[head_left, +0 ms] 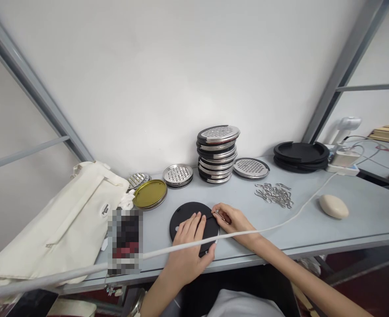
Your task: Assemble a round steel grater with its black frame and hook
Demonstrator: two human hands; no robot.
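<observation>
A round black plastic holder lies on the grey table in front of me. My left hand rests flat across it with fingers stretched out, its thumb near the rim on the right. At the holder's upper right edge, my right hand pinches a small shiny metal clip, mostly hidden by the fingers. Loose metal clips are heaped to the right. Behind my hands rises a stack of round metal graters in black holders, with another grater beside it.
More grater discs and a gold-coloured disc lie left. Black holders are stacked at the right, near a beige oval object. A white cable crosses before my hands. A cream bag occupies the left end.
</observation>
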